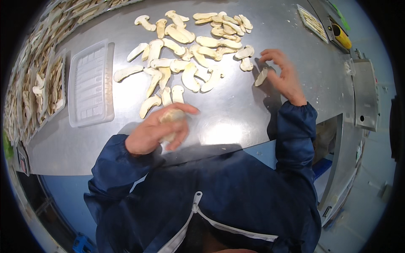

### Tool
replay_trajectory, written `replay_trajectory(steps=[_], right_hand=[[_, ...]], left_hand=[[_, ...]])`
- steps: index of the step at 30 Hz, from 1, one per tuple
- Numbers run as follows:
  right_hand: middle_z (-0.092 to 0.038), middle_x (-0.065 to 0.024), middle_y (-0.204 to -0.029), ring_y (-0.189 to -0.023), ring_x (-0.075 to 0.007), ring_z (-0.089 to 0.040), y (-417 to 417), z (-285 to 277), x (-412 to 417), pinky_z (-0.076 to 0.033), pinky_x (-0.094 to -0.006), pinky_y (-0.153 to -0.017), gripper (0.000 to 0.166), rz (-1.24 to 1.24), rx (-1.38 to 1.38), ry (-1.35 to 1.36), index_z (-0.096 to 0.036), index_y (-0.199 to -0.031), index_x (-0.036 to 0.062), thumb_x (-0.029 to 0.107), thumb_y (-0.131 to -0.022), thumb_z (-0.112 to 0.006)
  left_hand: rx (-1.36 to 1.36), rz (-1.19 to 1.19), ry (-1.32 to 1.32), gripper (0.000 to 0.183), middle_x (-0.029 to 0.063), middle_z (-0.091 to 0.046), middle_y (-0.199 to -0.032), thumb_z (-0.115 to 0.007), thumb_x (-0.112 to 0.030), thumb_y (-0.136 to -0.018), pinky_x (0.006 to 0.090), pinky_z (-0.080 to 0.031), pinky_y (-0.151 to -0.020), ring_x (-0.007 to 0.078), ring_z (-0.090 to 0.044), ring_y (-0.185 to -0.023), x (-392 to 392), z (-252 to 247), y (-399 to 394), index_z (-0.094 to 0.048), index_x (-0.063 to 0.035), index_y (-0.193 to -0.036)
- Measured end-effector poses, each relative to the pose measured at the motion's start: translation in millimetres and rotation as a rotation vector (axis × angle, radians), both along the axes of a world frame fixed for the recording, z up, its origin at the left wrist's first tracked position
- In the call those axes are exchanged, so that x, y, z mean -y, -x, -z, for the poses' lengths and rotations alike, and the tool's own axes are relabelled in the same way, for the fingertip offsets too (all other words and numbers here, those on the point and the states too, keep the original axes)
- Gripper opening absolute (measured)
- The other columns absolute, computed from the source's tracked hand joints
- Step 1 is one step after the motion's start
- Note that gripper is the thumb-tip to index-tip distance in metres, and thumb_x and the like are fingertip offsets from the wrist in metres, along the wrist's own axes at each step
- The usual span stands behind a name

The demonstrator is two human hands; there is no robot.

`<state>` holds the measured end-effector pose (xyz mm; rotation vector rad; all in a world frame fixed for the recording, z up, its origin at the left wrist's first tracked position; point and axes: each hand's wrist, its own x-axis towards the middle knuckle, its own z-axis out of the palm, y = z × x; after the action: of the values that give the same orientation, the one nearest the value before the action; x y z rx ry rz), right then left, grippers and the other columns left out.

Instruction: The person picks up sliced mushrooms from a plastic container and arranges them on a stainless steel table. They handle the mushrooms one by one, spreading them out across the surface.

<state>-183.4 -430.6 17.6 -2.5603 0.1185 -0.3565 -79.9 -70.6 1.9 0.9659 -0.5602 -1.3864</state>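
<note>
My left hand (pixel 158 128) is near the front edge of the steel table (pixel 227 104), closed around a pale mushroom piece (pixel 172 116). Fingers cover much of that piece. Over the right side of the table, my right hand (pixel 283 74) has its thumb and fingers spread, slightly blurred. A single mushroom slice (pixel 261 77) is at its thumb tip; whether the two touch is unclear. Many cream-coloured mushroom slices (pixel 190 77) lie spread across the middle. A denser cluster of slices (pixel 228 26) is at the far side, some overlapping.
A translucent plastic tray (pixel 88 85) with nothing in it lies at left. Beyond it, filled trays of slices (pixel 56 83) stand in rows along the left and far edges. At far right are another filled tray (pixel 312 22), a yellow object (pixel 341 36) and a steel box (pixel 365 95).
</note>
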Motion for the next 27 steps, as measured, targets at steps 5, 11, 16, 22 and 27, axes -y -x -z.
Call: replay_trajectory(steps=[5,11,16,22,27], right_hand=[[-0.059,-0.0127,-0.111,-0.095,-0.03,-0.058,-34.1,1.3,-16.2,-0.047,-0.0358,-0.086,0.032,0.039,0.014,0.054,-0.063,-0.112,0.0043,0.011,-0.082,-0.057],[-0.061,-0.0093,-0.096,-0.084,-0.0209,-0.06,-41.4,20.4,-0.4,-0.047,-0.0308,-0.077,0.017,0.037,-0.006,-0.043,-0.062,-0.1,0.0026,0.012,-0.085,-0.061],[-0.064,-0.0022,-0.086,-0.079,-0.0071,-0.057,-28.8,6.2,-15.3,-0.045,-0.0223,-0.072,0.014,0.065,-0.052,-0.491,-0.064,-0.1,-0.0005,0.009,-0.09,-0.059],[-0.058,0.0007,-0.078,-0.064,-0.0053,-0.051,-39.2,-12.5,-79.5,-0.041,-0.0209,-0.059,0.018,-0.158,-0.278,-0.702,-0.065,-0.105,-0.0009,0.005,-0.091,-0.055],[-0.055,0.0018,-0.083,-0.067,-0.0035,-0.048,-38.4,-4.7,-86.8,-0.041,-0.0202,-0.059,0.025,-0.173,-0.24,-0.834,-0.06,-0.111,-0.0005,-0.002,-0.088,-0.052]], left_hand=[[-0.033,0.274,-0.101,0.044,0.0047,-0.058,-0.093,-0.046,-0.027,-0.103,0.023,-0.043,-0.057,0.0101,-0.057,-0.071,13.6,-11.4,19.2,-0.039,-0.0033,-0.14],[-0.031,0.305,-0.097,0.038,0.0025,-0.055,-0.087,-0.041,-0.022,-0.105,0.0203,-0.038,-0.058,0.0049,-0.048,-0.064,7.6,-8.8,13.7,-0.041,-0.0034,-0.139],[-0.054,0.342,-0.065,0.036,0.0016,-0.05,-0.079,-0.041,-0.023,-0.106,0.0206,-0.034,-0.056,0.0045,-0.041,-0.059,10.2,-6.3,17.0,-0.043,-0.0018,-0.135],[-0.151,0.154,-0.066,0.035,0.0068,-0.057,-0.085,-0.04,-0.025,-0.106,0.0216,-0.036,-0.051,0.0075,-0.045,-0.057,8.4,-1.4,19.1,-0.045,-0.002,-0.131],[-0.296,-0.229,-0.027,0.036,0.0111,-0.06,-0.088,-0.038,-0.025,-0.105,0.0231,-0.037,-0.047,0.0097,-0.048,-0.056,11.7,7.5,15.3,-0.044,-0.0013,-0.132]])
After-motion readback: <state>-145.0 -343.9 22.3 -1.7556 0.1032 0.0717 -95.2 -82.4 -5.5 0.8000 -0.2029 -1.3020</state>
